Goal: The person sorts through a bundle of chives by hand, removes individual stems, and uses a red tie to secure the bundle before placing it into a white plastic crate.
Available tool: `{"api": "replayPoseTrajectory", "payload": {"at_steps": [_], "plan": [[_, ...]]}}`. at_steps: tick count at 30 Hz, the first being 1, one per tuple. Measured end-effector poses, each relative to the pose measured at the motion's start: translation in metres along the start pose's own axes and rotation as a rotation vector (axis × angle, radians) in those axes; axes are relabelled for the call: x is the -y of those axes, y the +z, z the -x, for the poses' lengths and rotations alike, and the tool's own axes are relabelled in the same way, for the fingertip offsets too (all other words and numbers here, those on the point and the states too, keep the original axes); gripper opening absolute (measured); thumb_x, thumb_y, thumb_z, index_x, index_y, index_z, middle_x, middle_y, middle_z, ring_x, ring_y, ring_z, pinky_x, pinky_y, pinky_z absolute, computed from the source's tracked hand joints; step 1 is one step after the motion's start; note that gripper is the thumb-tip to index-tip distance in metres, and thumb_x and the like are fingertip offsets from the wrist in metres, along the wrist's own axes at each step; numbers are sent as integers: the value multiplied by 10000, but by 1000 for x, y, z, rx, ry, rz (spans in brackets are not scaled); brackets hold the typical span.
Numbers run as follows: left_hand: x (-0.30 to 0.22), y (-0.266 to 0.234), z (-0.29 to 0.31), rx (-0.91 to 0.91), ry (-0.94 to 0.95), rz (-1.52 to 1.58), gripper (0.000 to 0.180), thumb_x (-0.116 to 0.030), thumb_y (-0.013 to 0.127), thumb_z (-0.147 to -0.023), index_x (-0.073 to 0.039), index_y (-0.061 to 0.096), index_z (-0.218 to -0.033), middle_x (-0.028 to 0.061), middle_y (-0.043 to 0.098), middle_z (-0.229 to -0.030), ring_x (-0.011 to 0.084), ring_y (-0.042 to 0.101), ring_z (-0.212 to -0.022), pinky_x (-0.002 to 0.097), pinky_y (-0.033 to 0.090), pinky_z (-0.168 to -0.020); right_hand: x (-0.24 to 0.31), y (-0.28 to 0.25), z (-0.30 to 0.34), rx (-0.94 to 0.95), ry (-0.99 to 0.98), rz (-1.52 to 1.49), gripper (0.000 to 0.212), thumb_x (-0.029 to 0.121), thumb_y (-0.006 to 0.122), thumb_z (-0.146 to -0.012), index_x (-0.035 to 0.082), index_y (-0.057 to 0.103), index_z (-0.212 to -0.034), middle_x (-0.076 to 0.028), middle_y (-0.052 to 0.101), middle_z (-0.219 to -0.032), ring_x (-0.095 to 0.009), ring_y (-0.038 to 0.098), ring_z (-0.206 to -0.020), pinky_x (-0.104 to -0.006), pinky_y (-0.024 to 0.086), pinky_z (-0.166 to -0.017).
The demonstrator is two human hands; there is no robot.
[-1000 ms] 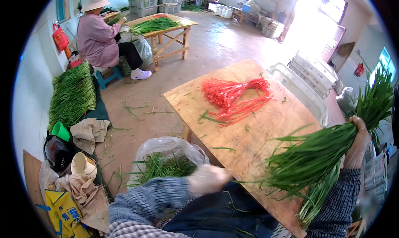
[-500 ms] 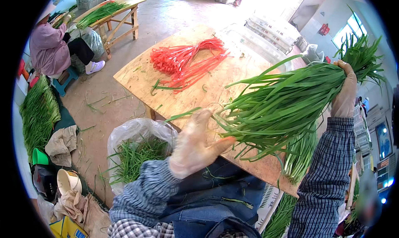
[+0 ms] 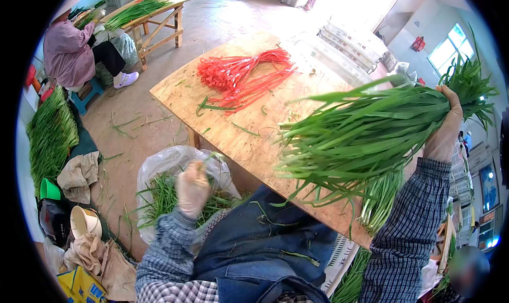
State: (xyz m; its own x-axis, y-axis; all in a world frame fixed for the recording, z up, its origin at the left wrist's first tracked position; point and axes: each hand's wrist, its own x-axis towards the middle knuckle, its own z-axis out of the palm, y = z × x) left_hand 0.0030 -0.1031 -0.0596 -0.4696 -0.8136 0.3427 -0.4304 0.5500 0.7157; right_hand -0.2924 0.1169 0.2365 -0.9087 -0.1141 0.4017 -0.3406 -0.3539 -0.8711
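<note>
My right hand (image 3: 447, 124) grips a big bunch of garlic chives (image 3: 366, 128), its fingers wrapped round it toward the leafy tips. The bunch fans out over the wooden table (image 3: 228, 136), its pale stem ends toward my left. My left hand (image 3: 193, 190), gloved in something thin and pale, is closed above a clear plastic bag (image 3: 151, 168) of loose green leaves (image 3: 161, 194). A small pale-green strip shows by its blurred fingertips; whether they hold it is unclear. More chives (image 3: 383, 199) lie on the table under the raised bunch.
Red plastic ties (image 3: 228, 74) lie on the table among leaf scraps. Stacked white crates (image 3: 352, 41) stand beyond it. At left are a seated person (image 3: 69, 51), a chive pile (image 3: 50, 136) and a cream bucket (image 3: 85, 222). A crate (image 3: 339, 263) of chives stands below the table's right edge.
My left hand has moved from the stem ends at the table edge, left and down over the plastic bag, and its fingers have closed. My right hand still grips the bunch, slightly farther right.
</note>
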Motion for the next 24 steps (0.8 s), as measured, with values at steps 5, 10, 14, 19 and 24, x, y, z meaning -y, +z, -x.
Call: {"api": "replayPoseTrajectory", "payload": {"at_steps": [5, 10, 14, 19, 24], "plan": [[-17, -10, -14, 204, 499, -13, 361, -298, 610, -825, 19, 622, -997, 182, 644, -954, 280, 629, -835, 344, 487, -747, 0, 3, 14, 66, 37, 25, 137, 157, 553, -844, 20, 566, -845, -49, 590, -742, -171, 589, -648, -284, 512, -645], [-118, -1, -21, 580, -260, 1116, 329, -252, 588, -875, 18, 599, -1063, 93, 640, -961, 141, 604, -842, 261, 488, -739, -9, 11, 22, 46, 109, -33, 136, 164, 582, -810, 30, 595, -827, -51, 589, -717, -161, 576, -611, -263, 492, -597], [-108, 34, -13, 432, -298, 1147, 210, -149, 572, -870, 1, 622, -1008, 110, 651, -836, 133, 612, -704, 257, 495, -615, -12, 15, 28, 72, 142, -49, 137, 167, 579, -814, 31, 594, -826, -53, 593, -718, -163, 578, -607, -266, 494, -592], [-17, 14, 4, -11, 109, 208, 122, -83, 546, -824, -12, 629, -770, 200, 597, -667, 341, 594, -579, 388, 446, -492, -9, 2, 25, 109, 173, -127, 117, 153, 564, -824, 38, 583, -813, -60, 608, -730, -169, 585, -611, -278, 498, -591], [-11, -22, 3, 91, 206, 195, 326, -128, 629, -810, -19, 579, -1113, 211, 591, -1030, 285, 632, -786, 327, 507, -659, -12, 0, 32, 114, 201, -66, 112, 153, 573, -821, 42, 580, -806, -54, 601, -721, -169, 576, -591, -274, 494, -577]]}}
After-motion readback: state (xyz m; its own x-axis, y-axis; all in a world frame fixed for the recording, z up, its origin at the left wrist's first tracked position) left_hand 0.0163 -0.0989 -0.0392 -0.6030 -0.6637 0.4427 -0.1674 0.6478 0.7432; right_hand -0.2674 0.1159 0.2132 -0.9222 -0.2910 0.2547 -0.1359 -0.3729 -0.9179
